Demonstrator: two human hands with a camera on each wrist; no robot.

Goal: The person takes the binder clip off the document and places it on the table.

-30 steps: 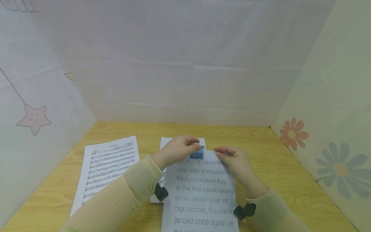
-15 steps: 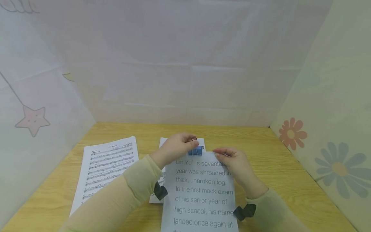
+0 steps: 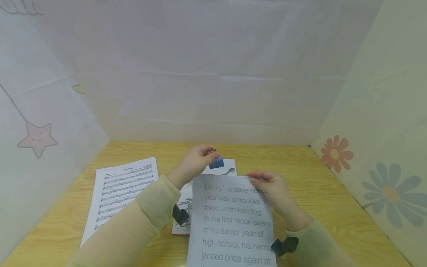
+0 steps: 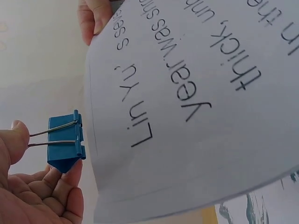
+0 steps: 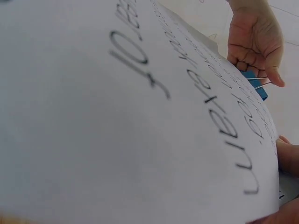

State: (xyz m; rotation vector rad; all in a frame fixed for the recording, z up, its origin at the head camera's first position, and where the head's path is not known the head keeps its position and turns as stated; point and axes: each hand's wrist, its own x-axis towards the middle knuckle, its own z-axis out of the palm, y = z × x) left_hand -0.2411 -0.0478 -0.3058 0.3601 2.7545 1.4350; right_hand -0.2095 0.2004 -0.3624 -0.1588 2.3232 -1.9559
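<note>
My left hand pinches a blue binder clip by its wire handles, thumb on one side and fingers on the other. In the left wrist view the clip is just apart from the top edge of a printed paper. My right hand grips that paper at its top right corner, holding it raised with large text facing me. Whether it is one sheet or several I cannot tell. The right wrist view has the paper covering most of it, with the clip partly hidden behind.
Under the raised paper lies a white sheet with an ink tree drawing, partly covered. Sheet music lies on the wooden table at left, partly behind my left sleeve. White hangings enclose the table's back and sides.
The binder clip has come off the paper's top edge, carried up and left by my left hand. My right hand keeps hold of the paper's corner, nearly in place.
</note>
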